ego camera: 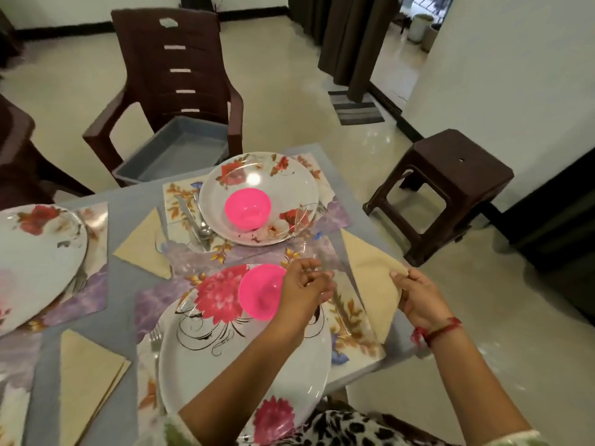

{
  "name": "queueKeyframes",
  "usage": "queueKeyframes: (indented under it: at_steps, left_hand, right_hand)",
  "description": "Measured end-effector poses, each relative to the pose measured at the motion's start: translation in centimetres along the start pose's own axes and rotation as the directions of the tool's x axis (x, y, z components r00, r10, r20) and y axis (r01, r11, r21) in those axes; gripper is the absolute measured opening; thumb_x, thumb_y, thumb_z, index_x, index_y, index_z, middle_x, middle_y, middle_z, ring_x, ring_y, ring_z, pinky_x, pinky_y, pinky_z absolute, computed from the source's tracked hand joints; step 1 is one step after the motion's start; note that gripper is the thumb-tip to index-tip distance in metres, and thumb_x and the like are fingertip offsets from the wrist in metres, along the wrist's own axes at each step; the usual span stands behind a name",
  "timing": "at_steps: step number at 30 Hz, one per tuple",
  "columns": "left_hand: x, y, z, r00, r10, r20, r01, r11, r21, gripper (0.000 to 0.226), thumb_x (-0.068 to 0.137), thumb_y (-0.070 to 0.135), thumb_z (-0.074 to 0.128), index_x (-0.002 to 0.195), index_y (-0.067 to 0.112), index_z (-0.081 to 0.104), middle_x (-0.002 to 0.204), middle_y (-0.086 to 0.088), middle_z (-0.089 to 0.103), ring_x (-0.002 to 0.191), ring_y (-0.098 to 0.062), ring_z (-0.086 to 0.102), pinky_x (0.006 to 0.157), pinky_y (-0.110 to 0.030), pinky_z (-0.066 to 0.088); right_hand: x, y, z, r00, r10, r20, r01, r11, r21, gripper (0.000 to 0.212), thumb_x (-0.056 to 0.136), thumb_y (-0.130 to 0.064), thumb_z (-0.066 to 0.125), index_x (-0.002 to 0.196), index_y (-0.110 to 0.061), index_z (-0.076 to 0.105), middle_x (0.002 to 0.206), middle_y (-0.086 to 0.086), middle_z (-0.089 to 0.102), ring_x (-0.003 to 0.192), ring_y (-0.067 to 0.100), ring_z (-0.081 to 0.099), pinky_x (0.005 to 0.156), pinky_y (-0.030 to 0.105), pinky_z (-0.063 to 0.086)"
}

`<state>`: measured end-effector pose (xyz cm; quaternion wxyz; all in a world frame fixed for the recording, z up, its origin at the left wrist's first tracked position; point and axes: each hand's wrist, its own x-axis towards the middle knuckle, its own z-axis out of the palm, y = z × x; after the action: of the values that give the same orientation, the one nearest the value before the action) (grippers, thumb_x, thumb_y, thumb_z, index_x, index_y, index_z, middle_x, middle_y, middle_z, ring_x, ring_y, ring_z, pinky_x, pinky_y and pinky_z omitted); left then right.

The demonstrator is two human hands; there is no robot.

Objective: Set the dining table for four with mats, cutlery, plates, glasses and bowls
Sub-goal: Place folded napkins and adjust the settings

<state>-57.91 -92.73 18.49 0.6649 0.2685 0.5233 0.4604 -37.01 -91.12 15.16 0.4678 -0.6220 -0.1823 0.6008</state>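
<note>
R hand point(418, 299) pinches the right corner of a beige napkin point(370, 272), thumb on top, fingers curled under. The napkin lies folded in a triangle at the table's right edge, just beside the near mat point(351, 329). L hand point(304, 284) hovers just right of the near pink bowl point(257, 292), fingers curled in. Whether it grips anything can't be told: the spot is blurred, and sth thin and clear runs betw. the two hands. The near pink bowl sits on the near plate point(225, 358), whose lower part is hidden by the L forearm. The far plate point(283, 175), w/ the far pink bowl point(248, 206) on it, rests on the far mat point(180, 194). Cutlery point(198, 222) lies just left of it, pieces hard to tell apart. A clear glass point(306, 220) at that plate's right rim is barely visible. A third plate point(38, 259) is cut off at the left edge. Grey table point(125, 278). A brown chair point(170, 78) has a grey tray point(174, 149) on its seat, and a stool point(447, 185) stands at right.
</note>
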Motion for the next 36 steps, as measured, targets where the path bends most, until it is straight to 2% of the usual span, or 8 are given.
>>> queueKeyframes:
  at_steps: [6, 12, 15, 20, 22, 26, 30, 36]
  left_hand:
    - [1.6, -1.5, 4.0, 0.985, -0.001, -0.172, 0.006, 1.000, 0.026, 0.013, 0.092, 0.005, 0.058, 0.101, 0.013, 0.055, 0.093, -0.007, 0.069, 0.082, -0.022, 0.069, 0.079, -0.033, 0.056]
    - [2.3, -1.5, 6.6, 0.962, 0.050, -0.269, -0.045, 0.999, 0.025, 0.016, 0.091, 0.009, 0.059, 0.107, 0.012, 0.055, 0.095, -0.007, 0.069, 0.082, -0.017, 0.070, 0.073, -0.027, 0.056]
    - [2.2, -1.5, 6.7, 0.940, 0.078, -0.333, -0.079, 0.997, 0.011, 0.018, 0.091, 0.009, 0.060, 0.107, 0.013, 0.054, 0.096, -0.008, 0.069, 0.080, -0.017, 0.069, 0.072, -0.026, 0.057]
    - [2.2, -1.7, 6.7, 0.917, 0.068, -0.394, -0.082, 0.996, -0.018, 0.022, 0.089, 0.009, 0.062, 0.108, 0.015, 0.053, 0.101, -0.013, 0.067, 0.084, -0.021, 0.068, 0.068, -0.025, 0.055]
    - [2.2, -1.8, 6.8, 0.913, 0.072, -0.401, -0.088, 0.996, -0.022, 0.024, 0.088, 0.009, 0.063, 0.110, 0.013, 0.053, 0.102, -0.014, 0.067, 0.085, -0.021, 0.068, 0.068, -0.025, 0.056]
    - [1.9, -2.2, 6.9, 0.903, 0.093, -0.419, -0.108, 0.994, -0.013, 0.024, 0.088, 0.009, 0.064, 0.110, 0.011, 0.054, 0.102, -0.016, 0.066, 0.085, -0.022, 0.068, 0.069, -0.026, 0.056]
    - [1.6, -2.4, 6.9, 0.890, 0.100, -0.446, -0.118, 0.993, -0.013, 0.023, 0.088, 0.010, 0.064, 0.109, 0.011, 0.055, 0.104, -0.017, 0.066, 0.085, -0.021, 0.068, 0.068, -0.024, 0.055]
    - [0.5, -2.1, 6.2, 0.816, 0.157, -0.557, -0.187, 0.982, 0.002, 0.024, 0.089, 0.009, 0.061, 0.111, 0.012, 0.055, 0.101, -0.012, 0.066, 0.088, -0.021, 0.066, 0.074, -0.029, 0.055]
  right_hand:
    - [6.9, -1.0, -2.5, 0.997, 0.052, -0.057, -0.061, 0.985, -0.160, 0.021, 0.093, 0.003, 0.049, 0.076, -0.009, 0.050, 0.074, 0.009, 0.055, 0.065, 0.018, 0.053, 0.044, 0.018, 0.047]
    - [11.4, -0.3, -3.0, 0.995, 0.104, 0.001, -0.097, 0.933, -0.346, 0.022, 0.086, 0.005, 0.056, 0.070, -0.007, 0.048, 0.070, 0.012, 0.052, 0.060, 0.022, 0.050, 0.052, 0.029, 0.044]
    - [12.0, 0.1, -2.8, 0.998, 0.069, 0.005, -0.060, 0.896, -0.440, 0.020, 0.079, 0.001, 0.066, 0.069, -0.007, 0.052, 0.074, 0.015, 0.057, 0.068, 0.024, 0.054, 0.064, 0.038, 0.049]
    - [11.4, -1.9, -2.8, 0.994, -0.111, -0.007, 0.080, 0.753, -0.653, 0.018, 0.073, -0.018, 0.078, 0.067, -0.016, 0.061, 0.070, 0.006, 0.065, 0.069, 0.024, 0.063, 0.074, 0.033, 0.054]
    - [11.9, -2.2, -3.2, 0.991, -0.130, 0.025, 0.110, 0.709, -0.697, 0.016, 0.073, -0.014, 0.076, 0.064, -0.016, 0.063, 0.070, 0.006, 0.067, 0.072, 0.026, 0.066, 0.075, 0.035, 0.056]
    - [12.6, -2.1, -3.6, 0.991, -0.105, 0.086, 0.135, 0.680, -0.721, 0.017, 0.072, -0.003, 0.074, 0.064, -0.014, 0.064, 0.069, 0.007, 0.067, 0.073, 0.029, 0.068, 0.077, 0.044, 0.058]
    - [12.1, -2.3, -3.8, 0.975, -0.171, 0.142, 0.218, 0.620, -0.754, 0.016, 0.073, -0.020, 0.078, 0.079, -0.011, 0.067, 0.080, 0.004, 0.066, 0.078, 0.024, 0.063, 0.073, 0.031, 0.052]
    - [10.3, -3.9, -2.3, 0.956, -0.229, 0.184, 0.293, 0.790, -0.539, 0.012, 0.079, -0.018, 0.073, 0.087, -0.010, 0.067, 0.084, 0.003, 0.065, 0.081, 0.019, 0.060, 0.081, 0.034, 0.051]
